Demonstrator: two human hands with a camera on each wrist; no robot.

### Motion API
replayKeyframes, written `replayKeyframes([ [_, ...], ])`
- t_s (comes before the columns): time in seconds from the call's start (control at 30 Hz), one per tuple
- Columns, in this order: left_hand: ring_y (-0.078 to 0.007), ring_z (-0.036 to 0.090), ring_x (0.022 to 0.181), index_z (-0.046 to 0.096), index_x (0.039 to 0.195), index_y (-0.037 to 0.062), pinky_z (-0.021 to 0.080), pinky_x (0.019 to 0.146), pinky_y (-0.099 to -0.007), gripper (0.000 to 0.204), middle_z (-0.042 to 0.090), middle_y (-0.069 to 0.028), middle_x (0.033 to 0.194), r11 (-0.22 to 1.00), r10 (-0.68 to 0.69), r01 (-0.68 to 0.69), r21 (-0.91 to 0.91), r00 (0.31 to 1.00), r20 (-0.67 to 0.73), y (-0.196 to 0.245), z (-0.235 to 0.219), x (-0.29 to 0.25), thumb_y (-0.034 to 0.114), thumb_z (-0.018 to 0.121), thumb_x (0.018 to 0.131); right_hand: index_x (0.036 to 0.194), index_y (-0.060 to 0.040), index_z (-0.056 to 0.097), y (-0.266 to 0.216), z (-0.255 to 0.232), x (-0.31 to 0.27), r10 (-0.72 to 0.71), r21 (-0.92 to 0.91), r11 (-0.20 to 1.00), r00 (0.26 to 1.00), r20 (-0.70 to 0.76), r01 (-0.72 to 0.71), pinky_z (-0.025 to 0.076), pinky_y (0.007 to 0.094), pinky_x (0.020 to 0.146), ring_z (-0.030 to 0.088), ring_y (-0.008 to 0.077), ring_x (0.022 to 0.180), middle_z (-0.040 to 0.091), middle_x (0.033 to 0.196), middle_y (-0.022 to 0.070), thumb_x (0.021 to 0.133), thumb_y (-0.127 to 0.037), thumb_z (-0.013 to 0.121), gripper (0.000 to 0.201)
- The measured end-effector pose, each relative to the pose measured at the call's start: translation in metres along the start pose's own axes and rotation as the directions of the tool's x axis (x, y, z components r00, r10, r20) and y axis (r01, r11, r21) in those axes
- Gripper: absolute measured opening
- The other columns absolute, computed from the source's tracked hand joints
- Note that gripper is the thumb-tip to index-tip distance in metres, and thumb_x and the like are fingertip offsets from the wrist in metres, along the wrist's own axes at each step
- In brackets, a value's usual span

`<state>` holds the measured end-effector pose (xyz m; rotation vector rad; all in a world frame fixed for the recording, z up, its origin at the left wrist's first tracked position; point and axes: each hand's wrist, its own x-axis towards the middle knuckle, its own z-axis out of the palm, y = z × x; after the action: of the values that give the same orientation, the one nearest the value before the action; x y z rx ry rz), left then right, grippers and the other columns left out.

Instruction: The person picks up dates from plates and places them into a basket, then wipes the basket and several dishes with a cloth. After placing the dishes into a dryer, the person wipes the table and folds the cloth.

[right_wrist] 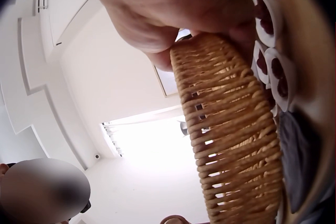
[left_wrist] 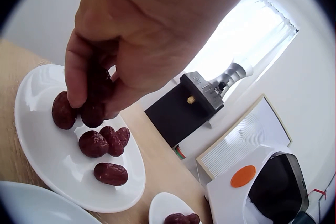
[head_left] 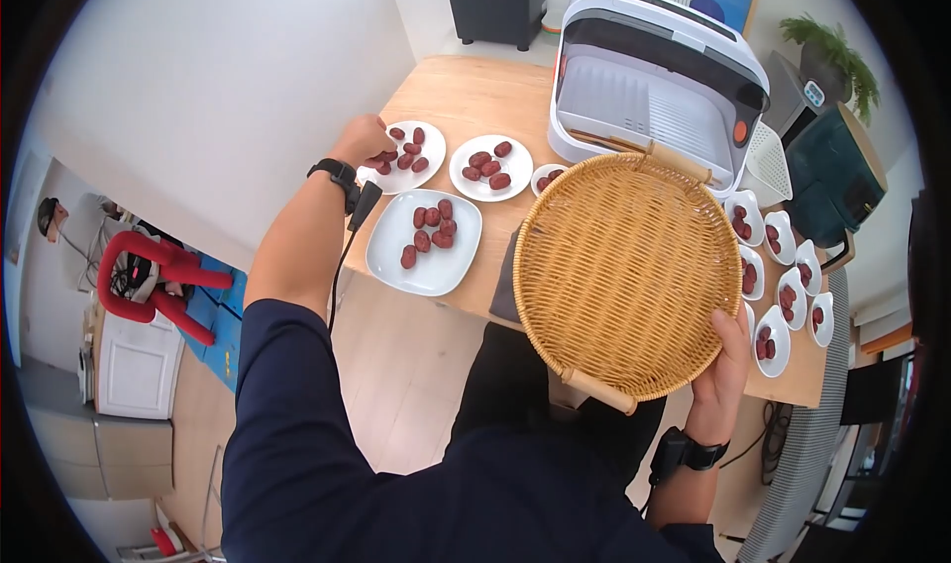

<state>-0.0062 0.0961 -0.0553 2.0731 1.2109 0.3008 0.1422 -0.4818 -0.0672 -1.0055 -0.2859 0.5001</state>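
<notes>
My left hand (head_left: 363, 140) is over the far-left round white plate (head_left: 429, 166), fingers and thumb curled around dark red dates (left_wrist: 98, 86) in the left wrist view. Other dried dates (left_wrist: 111, 174) lie loose on that plate, just below the fingertips. My right hand (head_left: 726, 365) grips the rim of a round woven basket (head_left: 629, 276), thumb on the near side. The basket has wooden handles and shows nothing inside it. It is held up over the table's front edge, its wickerwork side (right_wrist: 231, 129) filling much of the right wrist view.
A square pale plate (head_left: 381, 261) and another round plate (head_left: 462, 182) hold several dates each. Small white dishes (head_left: 780, 355) with dates crowd the table's right side. A white, clear-fronted appliance (head_left: 654, 78) stands at the back, behind the basket. A green air fryer (head_left: 837, 172) is beyond the dishes.
</notes>
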Motion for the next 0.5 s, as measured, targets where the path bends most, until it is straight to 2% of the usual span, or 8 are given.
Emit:
replayKeyframes([
  [0.07, -0.0195, 0.073, 0.068, 0.069, 0.093, -0.0052, 0.062, 0.056, -0.0307, 0.017, 0.072, -0.0126, 0.081, 0.998, 0.006, -0.008, 0.061, 1.000, 0.027, 0.003, -0.001, 0.004, 0.002, 0.076, 0.079, 0.151, 0.0058, 0.044, 0.000, 0.000, 0.002, -0.012, 0.014, 1.000, 0.999, -0.048, 0.013, 0.050, 0.0390, 0.108, 0.062, 0.0275, 0.126, 0.060, 0.141, 0.0176, 0.092, -0.005, 0.059, 0.061],
  [0.13, -0.0191, 0.072, 0.066, 0.070, 0.090, -0.0052, 0.061, 0.053, -0.0292, 0.013, 0.072, -0.0129, 0.080, 0.997, 0.052, -0.048, -0.056, 0.997, 0.059, -0.003, -0.010, -0.006, 0.003, 0.075, 0.081, 0.151, 0.0059, 0.044, 0.000, 0.001, 0.005, 0.003, 0.011, 1.000, 0.999, -0.035, -0.003, 0.050, 0.0390, 0.108, 0.062, 0.0276, 0.126, 0.060, 0.141, 0.0176, 0.092, -0.006, 0.059, 0.062],
  [0.2, -0.0179, 0.070, 0.063, 0.071, 0.089, -0.0048, 0.059, 0.053, -0.0294, 0.011, 0.072, -0.0128, 0.078, 0.996, 0.063, -0.058, -0.071, 0.996, 0.058, -0.006, -0.016, -0.016, 0.005, 0.074, 0.083, 0.151, 0.0059, 0.043, 0.001, 0.003, 0.007, 0.009, 0.016, 1.000, 1.000, -0.016, -0.009, 0.050, 0.0390, 0.108, 0.062, 0.0277, 0.126, 0.060, 0.141, 0.0177, 0.093, -0.006, 0.059, 0.062],
  [0.27, -0.0167, 0.068, 0.061, 0.071, 0.087, -0.0049, 0.057, 0.053, -0.0297, 0.011, 0.071, -0.0123, 0.075, 0.997, 0.071, -0.071, -0.019, 0.997, -0.039, -0.007, -0.017, -0.025, 0.006, 0.073, 0.085, 0.151, 0.0061, 0.043, 0.001, 0.003, 0.010, 0.012, 0.027, 1.000, 1.000, 0.002, -0.012, 0.049, 0.0394, 0.108, 0.062, 0.0281, 0.126, 0.060, 0.141, 0.0179, 0.093, -0.007, 0.059, 0.062],
  [0.33, -0.0161, 0.067, 0.059, 0.071, 0.086, -0.0050, 0.056, 0.054, -0.0294, 0.012, 0.071, -0.0115, 0.073, 0.995, 0.091, -0.092, -0.031, 0.995, -0.031, -0.017, -0.013, -0.026, 0.007, 0.073, 0.086, 0.152, 0.0060, 0.043, 0.002, 0.008, 0.010, 0.015, 0.036, 0.999, 1.000, 0.003, -0.015, 0.050, 0.0395, 0.108, 0.061, 0.0283, 0.126, 0.060, 0.141, 0.0179, 0.093, -0.007, 0.060, 0.062],
  [0.4, -0.0159, 0.066, 0.058, 0.071, 0.083, -0.0044, 0.056, 0.053, -0.0285, 0.011, 0.071, -0.0111, 0.072, 0.990, 0.137, -0.136, 0.044, 0.990, -0.043, -0.017, -0.005, -0.027, 0.006, 0.074, 0.085, 0.152, 0.0059, 0.042, 0.001, 0.007, 0.008, 0.005, 0.041, 0.999, 1.000, 0.001, -0.005, 0.050, 0.0396, 0.107, 0.061, 0.0284, 0.126, 0.059, 0.142, 0.0179, 0.093, -0.007, 0.060, 0.062],
  [0.5, -0.0157, 0.066, 0.057, 0.071, 0.080, -0.0032, 0.056, 0.054, -0.0282, 0.011, 0.071, -0.0103, 0.071, 0.995, 0.090, -0.090, 0.033, 0.996, -0.006, -0.009, -0.007, -0.040, 0.006, 0.075, 0.084, 0.152, 0.0056, 0.042, 0.000, -0.005, 0.006, 0.010, 0.043, 0.999, 1.000, 0.003, -0.010, 0.050, 0.0399, 0.107, 0.061, 0.0285, 0.126, 0.059, 0.142, 0.0177, 0.093, -0.006, 0.061, 0.063],
])
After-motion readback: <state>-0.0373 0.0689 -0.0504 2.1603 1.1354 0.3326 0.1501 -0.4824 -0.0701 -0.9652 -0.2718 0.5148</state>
